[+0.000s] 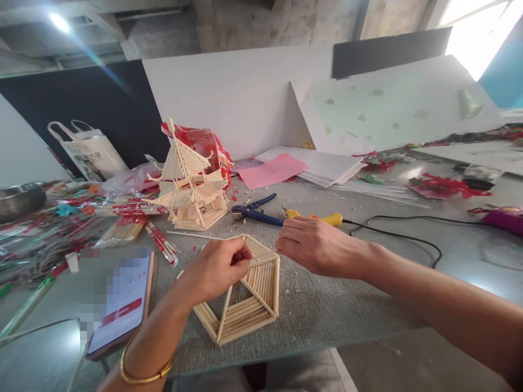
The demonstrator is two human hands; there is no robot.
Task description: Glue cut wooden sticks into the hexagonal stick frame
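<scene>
**Two hands at one hexagonal stick frame; grip contents not confirmed**

Count: hands, two, the left hand [223,267] and the right hand [314,245]. Stick frame [247,318], one, lying on the desk [322,321]; at least four of its panels are visibly laid with parallel sticks, the remainder covered by the left hand. Tiered stick model [200,196], one, upright. Loose thin stick [190,234], one, its right end lost behind the left hand. Blue-handled cutters [261,216], one pair. Yellow tool [333,219], one, on a black cord [400,218]. Phone [122,310], one. Pink sheet [273,170], one. Bangle [147,377], one, on the left wrist. Packed sticks at left overlap; count not possible.

Position: the frame sits near the desk's front edge, between the phone and the right forearm. The left hand is over its upper left part, fingers curled inward; cannot tell whether they pinch a stick. The right hand is just beside its upper right corner, fingers bent and bunched; contents hidden, so cannot tell whether it grasps anything. Most of the frame's visible area extends below and to the right of the left hand. The model stands behind the frame, to the left; cutters and yellow tool lie beyond the right hand.
</scene>
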